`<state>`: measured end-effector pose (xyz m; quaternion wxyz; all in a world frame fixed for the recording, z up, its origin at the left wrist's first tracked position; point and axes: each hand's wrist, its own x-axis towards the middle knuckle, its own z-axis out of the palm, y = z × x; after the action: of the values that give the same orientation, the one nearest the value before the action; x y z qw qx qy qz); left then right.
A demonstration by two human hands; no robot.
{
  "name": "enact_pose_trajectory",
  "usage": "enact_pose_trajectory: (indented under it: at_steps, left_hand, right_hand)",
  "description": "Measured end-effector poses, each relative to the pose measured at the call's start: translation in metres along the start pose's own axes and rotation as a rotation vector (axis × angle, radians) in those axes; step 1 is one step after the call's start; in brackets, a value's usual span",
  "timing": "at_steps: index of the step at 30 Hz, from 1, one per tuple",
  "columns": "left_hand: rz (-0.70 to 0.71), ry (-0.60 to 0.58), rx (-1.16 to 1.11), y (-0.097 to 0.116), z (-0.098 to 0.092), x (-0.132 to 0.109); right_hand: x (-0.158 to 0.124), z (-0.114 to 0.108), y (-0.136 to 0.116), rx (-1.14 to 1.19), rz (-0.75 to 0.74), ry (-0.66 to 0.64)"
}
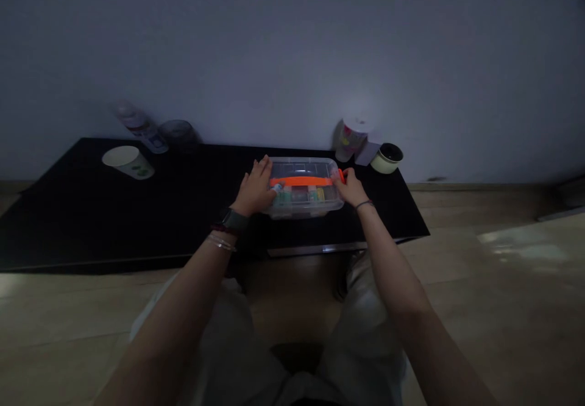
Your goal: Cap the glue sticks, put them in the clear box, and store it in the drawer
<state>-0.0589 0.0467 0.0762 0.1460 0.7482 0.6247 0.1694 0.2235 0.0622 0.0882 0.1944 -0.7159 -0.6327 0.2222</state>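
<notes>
A clear plastic storage box (pixel 304 210) with an orange handle (pixel 301 181) across its lid sits on the black table. Small bottles and other items show dimly through its walls. Against the box's left end rests my left hand (pixel 257 188), fingers stretched out along the lid's edge and the thumb towards the handle. My right hand (pixel 351 188) is at the opposite end, its fingers bent round an orange side latch (pixel 340 175). The lid lies flat on the box. The right fingertips are partly hidden behind the latch.
On the black table (pixel 192 211), a paper cup (pixel 130 162), a blurred bottle (pixel 144 128) and a dark round container (pixel 178 133) stand to the left. At the back right are a patterned cup (pixel 350 141), a pale small box (pixel 367 152) and a cream pot (pixel 386 160). A wall rises behind.
</notes>
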Motion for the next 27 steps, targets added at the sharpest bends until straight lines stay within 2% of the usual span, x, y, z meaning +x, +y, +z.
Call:
enact_pose_trajectory:
  at_steps: [6, 13, 23, 25, 27]
  left_hand:
    - [0.018, 0.045, -0.089, -0.006, 0.005, 0.002]
    - [-0.031, 0.117, -0.135, -0.004, 0.009, -0.001]
    - [-0.118, 0.434, -0.331, -0.003, 0.014, -0.008]
    - [-0.187, 0.448, -0.443, -0.008, 0.017, -0.004]
    - [-0.364, 0.397, -0.610, -0.015, 0.020, 0.001]
  right_hand:
    - [-0.009, 0.004, -0.009, -0.052, -0.005, -0.036]
    - [-0.013, 0.007, -0.013, -0.090, -0.032, 0.019]
    - [-0.015, 0.006, -0.017, -0.184, -0.063, 0.072]
    - [-0.015, 0.006, -0.017, -0.182, -0.057, 0.079]
    - [-0.015, 0.006, -0.016, -0.171, -0.052, 0.083]
